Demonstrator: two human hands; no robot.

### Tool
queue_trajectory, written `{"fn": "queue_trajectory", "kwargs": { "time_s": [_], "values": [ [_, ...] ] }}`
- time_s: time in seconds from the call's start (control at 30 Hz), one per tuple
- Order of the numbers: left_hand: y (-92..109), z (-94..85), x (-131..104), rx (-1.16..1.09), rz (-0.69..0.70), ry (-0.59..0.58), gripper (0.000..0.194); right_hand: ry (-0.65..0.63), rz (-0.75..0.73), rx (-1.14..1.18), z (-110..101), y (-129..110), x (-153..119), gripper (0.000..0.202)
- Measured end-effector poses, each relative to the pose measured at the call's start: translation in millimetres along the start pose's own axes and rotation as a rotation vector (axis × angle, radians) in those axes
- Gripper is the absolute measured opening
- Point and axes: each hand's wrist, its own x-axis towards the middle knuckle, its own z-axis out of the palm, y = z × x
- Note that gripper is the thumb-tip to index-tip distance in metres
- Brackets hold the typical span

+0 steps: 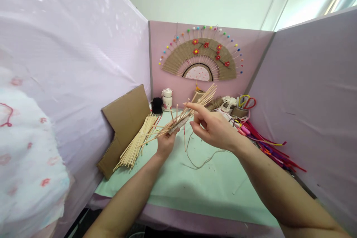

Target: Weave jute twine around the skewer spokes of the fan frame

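My left hand is closed around the base of a piece made of thin wooden sticks that fan out up and to both sides. A pale patterned strip runs across the base of the sticks. Over the piece is my right hand, its index finger stretched out to the left against the sticks and its other fingers curled; whether they pinch anything is too small to tell. Below the hands, a thin grey-brown cord curves over the pale green table.
A bundle of sticks lies left beside bent cardboard. Behind stand a white bottle and a twine spool. Scissors and colourful pipe cleaners are at right. A decorated fan hangs on the pink back panel.
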Motion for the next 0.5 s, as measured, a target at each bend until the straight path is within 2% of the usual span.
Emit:
{"fn": "queue_trajectory", "kwargs": {
  "time_s": [0.13, 0.2, 0.37, 0.5],
  "values": [
    [0.9, -0.7, 2.4, -0.039, -0.033, 0.048, 0.044, 0.291, 0.095, 0.048, 5.6, 2.5, -1.9, 0.028],
    [1.5, -0.8, 3.5, -0.059, -0.049, 0.058, 0.044, 0.370, 0.154, 0.064, 10.3, 5.5, -0.1, 0.022],
    [1.6, -0.5, 4.9, -0.079, -0.044, 0.056, 0.046, 0.347, 0.234, 0.076, 26.2, 15.0, 10.5, 0.023],
    [1.6, -0.2, 4.6, -0.077, -0.053, 0.048, 0.047, 0.380, 0.224, 0.057, 40.8, 14.9, 14.1, 0.023]
  ]
}}
